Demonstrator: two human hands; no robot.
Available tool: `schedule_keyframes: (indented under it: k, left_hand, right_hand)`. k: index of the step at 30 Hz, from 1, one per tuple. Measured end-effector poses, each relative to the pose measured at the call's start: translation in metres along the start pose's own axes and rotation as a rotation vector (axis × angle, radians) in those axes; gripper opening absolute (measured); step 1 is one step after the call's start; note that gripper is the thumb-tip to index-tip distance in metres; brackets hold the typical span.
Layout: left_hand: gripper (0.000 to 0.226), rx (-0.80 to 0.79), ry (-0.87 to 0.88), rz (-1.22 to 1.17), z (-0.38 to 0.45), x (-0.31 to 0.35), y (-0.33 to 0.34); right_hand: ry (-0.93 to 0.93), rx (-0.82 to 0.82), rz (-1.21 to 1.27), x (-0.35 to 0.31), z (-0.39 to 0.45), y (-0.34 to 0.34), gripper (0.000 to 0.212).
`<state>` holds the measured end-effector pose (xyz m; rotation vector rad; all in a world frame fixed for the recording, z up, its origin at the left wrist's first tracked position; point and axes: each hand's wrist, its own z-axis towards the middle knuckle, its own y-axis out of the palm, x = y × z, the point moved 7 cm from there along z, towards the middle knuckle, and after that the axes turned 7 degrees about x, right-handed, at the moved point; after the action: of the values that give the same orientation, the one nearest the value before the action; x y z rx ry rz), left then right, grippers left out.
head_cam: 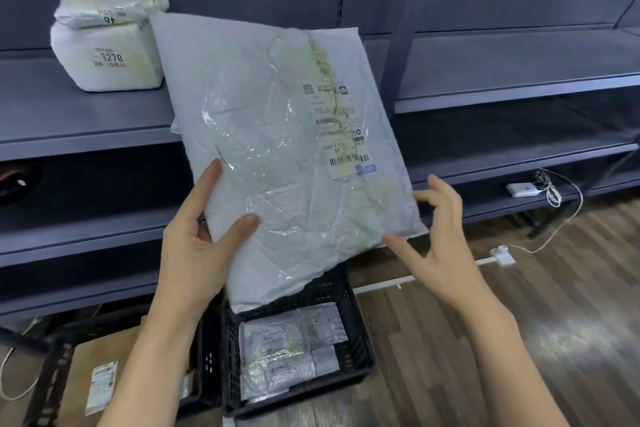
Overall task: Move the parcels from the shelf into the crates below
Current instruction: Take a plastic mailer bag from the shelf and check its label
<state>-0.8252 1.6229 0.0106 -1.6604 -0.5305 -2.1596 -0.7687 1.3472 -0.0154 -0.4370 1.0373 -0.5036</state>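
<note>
A large flat white plastic parcel (pixel 277 149) with a shipping label is held in the air in front of the shelf. My left hand (pixel 201 239) grips its lower left edge, thumb on top. My right hand (pixel 440 236) is at its lower right corner, fingers spread and touching the edge. Directly below stands a black crate (pixel 356 333) holding several small silver and white parcels (pixel 277 354). On the grey shelf (pixel 86 114) at the upper left sit two stacked white parcels (pixel 107 45) with a dark one on top.
A second crate (pixel 52 374) at the lower left holds a brown cardboard parcel (pixel 100 367). The right shelf bay (pixel 519 62) is bare; a white device with cables (pixel 523 189) lies on a lower shelf. A white strip (pixel 498 255) crosses the wooden floor.
</note>
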Motion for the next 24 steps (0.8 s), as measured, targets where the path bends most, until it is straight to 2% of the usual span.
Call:
schedule_keyframes:
  k: [2,5,8,10,13,20,24]
  left_hand:
    - [0.068,0.005,-0.002,-0.016,-0.002,0.0,-0.004]
    - [0.066,0.005,0.007,-0.032,-0.005,0.0,-0.006]
    - [0.063,-0.019,0.028,0.0,-0.006,0.003,-0.005]
    - [0.062,-0.044,0.057,0.045,-0.006,0.009,-0.004]
    - [0.062,-0.057,0.105,0.121,0.001,0.014,-0.008]
    - [0.092,-0.07,0.138,0.463,0.01,0.001,-0.014]
    - [0.098,-0.049,0.131,0.514,0.013,-0.008,-0.017]
  right_hand:
    - [0.143,0.047,0.069,0.011,0.007,0.0,0.078]
    - [0.418,-0.035,0.196,0.032,0.014,0.015,0.102]
    - [0.602,-0.151,0.39,0.043,0.016,0.035,0.1]
    - [0.617,-0.186,0.483,0.044,0.015,0.043,0.088]
    - [0.606,-0.138,0.542,0.046,0.014,0.043,0.061]
    - [0.552,-0.005,0.443,0.038,0.025,0.027,0.073]
    - [0.504,0.032,0.396,0.027,0.031,0.019,0.066]
